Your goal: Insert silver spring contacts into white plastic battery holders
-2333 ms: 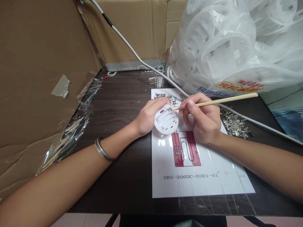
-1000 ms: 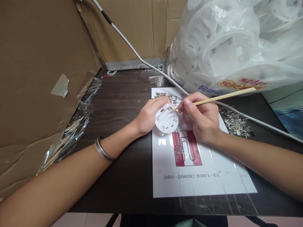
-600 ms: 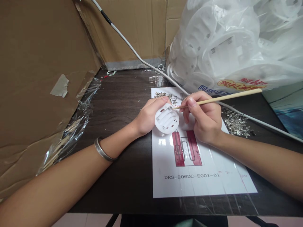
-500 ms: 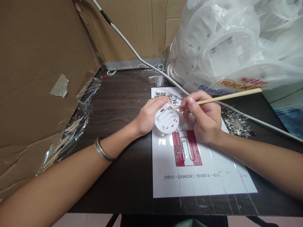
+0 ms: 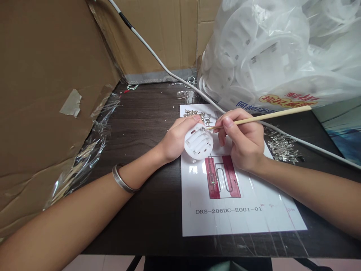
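My left hand (image 5: 179,137) is closed around a round white plastic battery holder (image 5: 199,142), its slotted face tilted toward me. Small metal contacts show in some of its slots. Between the thumb and fingers of my right hand (image 5: 244,135) is a thin wooden chopstick (image 5: 278,114). The chopstick's narrow tip meets the upper right edge of the plastic piece, close to a metal contact there. Behind my left hand lies a heap of small metal contacts (image 5: 194,113). Another metal pile (image 5: 284,146) is to the right of my right wrist.
A printed sheet (image 5: 225,222) with a red and white drawing lies under my hands on the dark table (image 5: 143,109). A clear bag (image 5: 262,56) of white plastic parts stands at the back right. A white cable (image 5: 166,69) crosses behind. Cardboard (image 5: 50,75) walls the left side.
Almost nothing differs. The plastic piece has shifted very slightly in my left hand, and the chopstick tip stays at its upper right edge.
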Demonstrator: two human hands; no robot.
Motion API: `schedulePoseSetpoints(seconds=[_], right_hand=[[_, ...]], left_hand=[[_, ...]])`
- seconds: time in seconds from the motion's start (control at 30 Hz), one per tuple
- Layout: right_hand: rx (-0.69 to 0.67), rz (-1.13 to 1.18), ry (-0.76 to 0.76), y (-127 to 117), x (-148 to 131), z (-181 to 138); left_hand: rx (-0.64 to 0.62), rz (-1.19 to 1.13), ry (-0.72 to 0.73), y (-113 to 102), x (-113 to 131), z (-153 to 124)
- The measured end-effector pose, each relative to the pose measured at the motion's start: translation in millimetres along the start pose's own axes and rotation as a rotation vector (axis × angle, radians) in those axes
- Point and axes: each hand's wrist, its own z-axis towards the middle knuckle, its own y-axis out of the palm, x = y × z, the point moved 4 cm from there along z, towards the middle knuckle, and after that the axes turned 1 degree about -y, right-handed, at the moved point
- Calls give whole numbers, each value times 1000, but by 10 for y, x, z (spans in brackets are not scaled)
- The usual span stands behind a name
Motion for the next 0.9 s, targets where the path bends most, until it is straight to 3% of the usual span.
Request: schedulePoseSetpoints(seconds=[0.9], right_hand=[[-138,-112,-6,57,-30,2]], left_hand=[[-13,91,9,-43,-36,11]])
